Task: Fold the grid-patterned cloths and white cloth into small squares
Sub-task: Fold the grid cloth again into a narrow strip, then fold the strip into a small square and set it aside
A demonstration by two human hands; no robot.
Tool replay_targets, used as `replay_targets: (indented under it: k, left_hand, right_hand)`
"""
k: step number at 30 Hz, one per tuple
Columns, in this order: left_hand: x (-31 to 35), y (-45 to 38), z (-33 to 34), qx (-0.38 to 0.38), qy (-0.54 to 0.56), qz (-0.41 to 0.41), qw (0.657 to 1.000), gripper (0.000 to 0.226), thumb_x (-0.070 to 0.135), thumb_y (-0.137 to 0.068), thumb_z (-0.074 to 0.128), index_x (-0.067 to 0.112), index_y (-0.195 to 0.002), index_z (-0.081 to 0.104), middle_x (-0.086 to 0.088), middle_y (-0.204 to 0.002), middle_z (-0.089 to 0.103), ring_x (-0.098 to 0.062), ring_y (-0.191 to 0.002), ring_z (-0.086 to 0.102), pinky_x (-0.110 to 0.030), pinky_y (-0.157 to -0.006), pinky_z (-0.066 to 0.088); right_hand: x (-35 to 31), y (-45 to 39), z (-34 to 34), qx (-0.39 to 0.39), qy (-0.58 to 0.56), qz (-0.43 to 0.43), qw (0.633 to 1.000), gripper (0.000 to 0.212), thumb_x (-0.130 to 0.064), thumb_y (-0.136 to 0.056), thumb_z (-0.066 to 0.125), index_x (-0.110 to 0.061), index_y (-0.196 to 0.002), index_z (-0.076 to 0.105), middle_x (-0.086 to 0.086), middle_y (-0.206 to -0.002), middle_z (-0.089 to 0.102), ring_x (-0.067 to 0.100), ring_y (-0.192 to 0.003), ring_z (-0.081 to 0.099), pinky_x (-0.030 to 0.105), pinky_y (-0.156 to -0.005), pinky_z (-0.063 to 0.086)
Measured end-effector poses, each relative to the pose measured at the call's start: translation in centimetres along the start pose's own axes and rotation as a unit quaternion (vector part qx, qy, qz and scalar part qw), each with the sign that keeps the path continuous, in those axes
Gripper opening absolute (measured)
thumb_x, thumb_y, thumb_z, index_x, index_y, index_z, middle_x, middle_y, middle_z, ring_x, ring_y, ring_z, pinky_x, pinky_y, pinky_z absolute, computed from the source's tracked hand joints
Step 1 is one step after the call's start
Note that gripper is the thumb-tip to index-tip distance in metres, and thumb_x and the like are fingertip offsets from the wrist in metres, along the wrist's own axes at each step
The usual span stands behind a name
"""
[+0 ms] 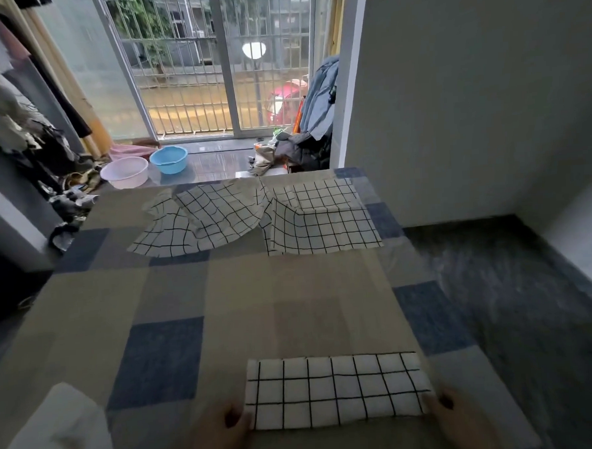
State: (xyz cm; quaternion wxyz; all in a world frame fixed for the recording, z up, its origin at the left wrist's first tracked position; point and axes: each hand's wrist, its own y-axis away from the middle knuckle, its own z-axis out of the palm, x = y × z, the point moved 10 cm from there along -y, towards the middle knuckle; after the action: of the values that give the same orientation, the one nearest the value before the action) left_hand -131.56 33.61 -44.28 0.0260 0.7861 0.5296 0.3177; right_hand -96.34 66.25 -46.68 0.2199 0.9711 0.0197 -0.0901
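Observation:
A grid-patterned cloth [336, 390], folded into a long strip, lies on the near part of the table [291, 293]. My left hand [226, 430] pinches its near left corner and my right hand [459, 418] pinches its near right corner. At the table's far end two more grid cloths lie unfolded: a rumpled one [198, 219] on the left and another [318, 219] with a raised fold on the right. A white cloth [58, 436] lies crumpled at the near left corner.
The table wears a blue, grey and beige patchwork cover. Dark floor [531, 297] runs along its right side beside a white wall. Beyond the far edge stand a pink basin [124, 171], a blue basin [168, 159] and piles of clothes before a barred window.

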Motion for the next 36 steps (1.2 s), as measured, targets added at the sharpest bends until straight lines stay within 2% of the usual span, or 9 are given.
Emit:
replay_targets:
  k: [6, 12, 13, 16, 20, 24, 28, 33, 36]
  left_hand:
    - [-0.4, 0.2, -0.3, 0.061, 0.040, 0.037, 0.997, 0.042, 0.032, -0.074, 0.076, 0.026, -0.047, 0.045, 0.010, -0.055, 0.053, -0.006, -0.061, 0.055, -0.024, -0.061, 0.039]
    - [2.7, 1.2, -1.7, 0.104, -0.055, 0.084, 0.990, 0.020, 0.037, -0.094, 0.048, 0.032, -0.075, 0.044, 0.009, -0.074, 0.046, -0.009, -0.075, 0.050, -0.019, -0.066, 0.040]
    - [4.6, 1.6, -1.9, 0.146, -0.077, 0.131, 0.978, 0.021, 0.034, -0.092, 0.047, 0.032, -0.072, 0.043, 0.009, -0.072, 0.043, -0.013, -0.076, 0.053, -0.022, -0.067, 0.043]
    - [10.9, 4.6, 2.3, 0.137, -0.113, 0.282, 0.943, 0.012, 0.038, -0.072, 0.048, 0.037, -0.077, 0.037, 0.016, -0.092, 0.043, -0.011, -0.090, 0.051, -0.023, -0.073, 0.044]
    - [13.7, 5.7, 9.1, 0.039, -0.157, 0.380, 0.911, 0.038, 0.042, -0.069, 0.045, 0.033, -0.105, 0.050, 0.010, -0.130, 0.047, -0.013, -0.113, 0.047, -0.031, -0.106, 0.025]
    - [12.6, 2.9, 12.1, -0.032, -0.233, 0.373, 0.898, 0.055, 0.039, -0.076, 0.043, 0.025, -0.130, 0.047, 0.005, -0.146, 0.042, -0.019, -0.147, 0.011, -0.034, -0.112, 0.008]
    - [12.5, 3.0, 12.3, -0.006, -0.236, 0.412, 0.880, 0.088, 0.040, -0.079, 0.043, 0.016, -0.154, 0.002, 0.001, -0.162, -0.003, -0.018, -0.149, -0.003, -0.037, -0.113, 0.011]
    - [12.2, 2.8, 11.8, -0.010, -0.207, 0.401, 0.892, 0.077, 0.043, -0.087, 0.045, 0.017, -0.153, 0.016, 0.002, -0.154, 0.034, -0.016, -0.147, 0.011, -0.037, -0.113, 0.016]
    - [12.2, 2.8, 12.1, -0.028, -0.210, 0.404, 0.890, 0.065, 0.045, -0.092, 0.044, 0.020, -0.150, 0.029, 0.002, -0.156, 0.032, -0.016, -0.148, 0.015, -0.040, -0.113, 0.020]
  right_hand:
    - [-2.8, 0.1, 0.4, -0.054, -0.076, -0.048, 0.994, 0.054, -0.037, -0.091, 0.061, -0.002, -0.132, 0.052, 0.014, -0.132, 0.058, 0.027, -0.123, 0.052, 0.028, -0.099, 0.037]
    - [-3.8, 1.0, -0.9, -0.032, -0.082, -0.114, 0.990, 0.021, -0.038, -0.092, 0.058, -0.019, -0.082, 0.059, 0.002, -0.084, 0.064, 0.024, -0.091, 0.065, 0.031, -0.075, 0.047]
    - [-3.5, 0.5, -0.7, -0.012, -0.079, -0.118, 0.990, 0.024, -0.033, -0.092, 0.060, -0.019, -0.073, 0.055, 0.004, -0.075, 0.060, 0.026, -0.082, 0.064, 0.034, -0.071, 0.049]
    - [-4.6, 2.4, -3.8, 0.238, -0.026, -0.176, 0.955, 0.028, -0.014, -0.086, 0.053, -0.006, -0.059, 0.053, 0.013, -0.061, 0.044, 0.025, -0.053, 0.047, 0.033, -0.051, 0.034]
    - [-11.8, 8.2, -2.9, 0.314, -0.091, -0.369, 0.870, 0.029, -0.029, -0.076, 0.047, -0.008, -0.090, 0.062, 0.016, -0.089, 0.060, 0.032, -0.074, 0.056, 0.035, -0.059, 0.050]
    - [-19.0, 11.2, 2.2, 0.222, -0.036, -0.500, 0.836, 0.034, -0.029, -0.096, 0.024, -0.017, -0.116, 0.049, 0.006, -0.120, 0.053, 0.020, -0.104, 0.048, 0.033, -0.077, 0.057]
    - [-20.6, 12.0, 5.4, 0.119, 0.020, -0.488, 0.864, 0.048, -0.021, -0.080, 0.039, -0.014, -0.126, 0.050, 0.005, -0.131, 0.056, 0.022, -0.121, 0.053, 0.035, -0.108, 0.020]
    - [-19.7, 10.1, 7.2, 0.040, 0.083, -0.479, 0.873, 0.048, -0.037, -0.095, 0.034, -0.018, -0.137, 0.048, 0.002, -0.143, 0.049, 0.014, -0.134, 0.036, 0.037, -0.110, 0.016]
    - [-18.4, 8.7, 8.4, 0.004, 0.104, -0.469, 0.877, 0.055, -0.046, -0.101, 0.019, -0.020, -0.143, 0.044, -0.002, -0.149, 0.043, 0.013, -0.139, 0.031, 0.038, -0.112, 0.014]
